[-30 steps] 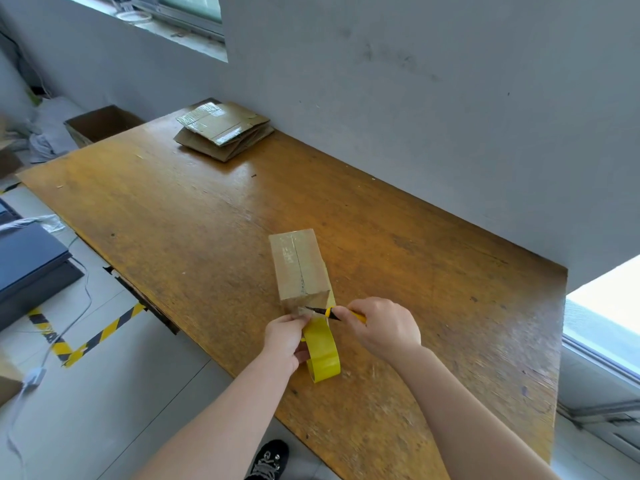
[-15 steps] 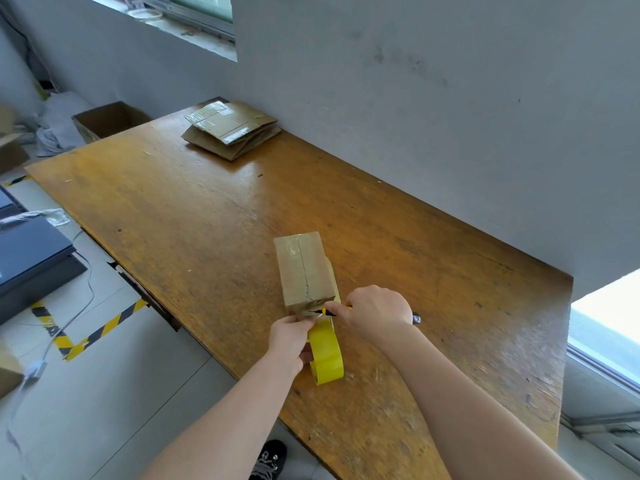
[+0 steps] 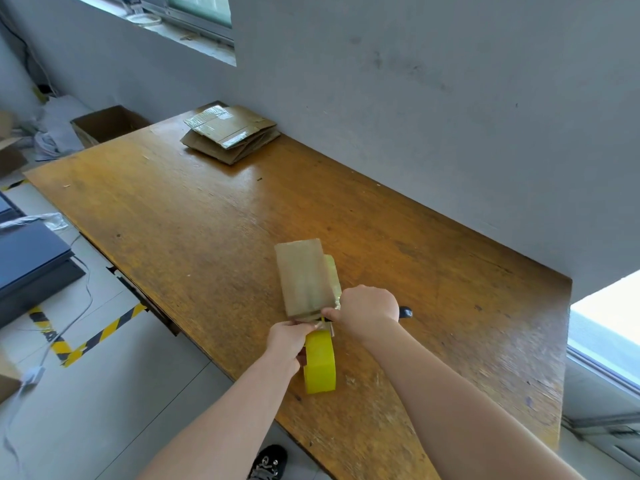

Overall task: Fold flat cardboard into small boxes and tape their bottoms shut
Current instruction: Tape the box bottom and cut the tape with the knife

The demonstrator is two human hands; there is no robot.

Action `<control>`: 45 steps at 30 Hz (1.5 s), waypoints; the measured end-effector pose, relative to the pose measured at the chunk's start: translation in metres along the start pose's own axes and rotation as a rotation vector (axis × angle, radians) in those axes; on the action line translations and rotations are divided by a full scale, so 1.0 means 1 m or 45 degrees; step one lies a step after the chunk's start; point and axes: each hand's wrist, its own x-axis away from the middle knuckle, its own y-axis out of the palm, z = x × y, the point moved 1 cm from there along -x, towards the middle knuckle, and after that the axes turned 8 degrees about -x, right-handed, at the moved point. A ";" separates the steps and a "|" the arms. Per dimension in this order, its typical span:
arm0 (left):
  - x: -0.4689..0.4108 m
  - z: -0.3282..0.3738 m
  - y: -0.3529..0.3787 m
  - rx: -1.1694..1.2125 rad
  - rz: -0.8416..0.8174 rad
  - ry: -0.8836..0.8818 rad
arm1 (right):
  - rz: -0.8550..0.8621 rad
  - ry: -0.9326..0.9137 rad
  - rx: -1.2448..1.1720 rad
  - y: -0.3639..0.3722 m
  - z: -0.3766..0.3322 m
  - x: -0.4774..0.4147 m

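Note:
A small folded cardboard box [image 3: 303, 277] stands on the wooden table [image 3: 194, 216], its taped bottom facing up. Just in front of it my left hand [image 3: 289, 341] grips a yellow tape roll [image 3: 320, 367], and a strip of tape runs from the roll up to the box's near edge. My right hand [image 3: 367, 311] is curled round a knife with a black end [image 3: 405, 312], its tip at the tape between roll and box. The blade itself is hidden by my fingers.
A stack of flat cardboard [image 3: 230, 133] lies at the table's far end by the grey wall. An open carton [image 3: 107, 124] stands on the floor beyond the table. Dark panels [image 3: 31, 261] and a cable lie on the floor to the left.
My right hand has slid rightward with the knife across the tape at the box's near edge. The left hand keeps holding the roll, and the box has tipped slightly.

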 end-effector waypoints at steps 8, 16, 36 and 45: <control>0.004 0.000 -0.005 -0.081 0.008 0.079 | 0.064 0.137 -0.314 0.047 0.041 0.017; 0.005 0.002 -0.008 -0.181 -0.038 0.065 | 0.073 0.382 -0.441 0.103 0.073 0.033; 0.008 0.001 -0.014 -0.275 -0.119 0.033 | 0.535 -0.396 -0.211 0.038 -0.021 -0.024; 0.009 0.011 -0.023 -0.215 -0.171 0.064 | 0.332 -0.334 -0.362 0.038 -0.025 -0.042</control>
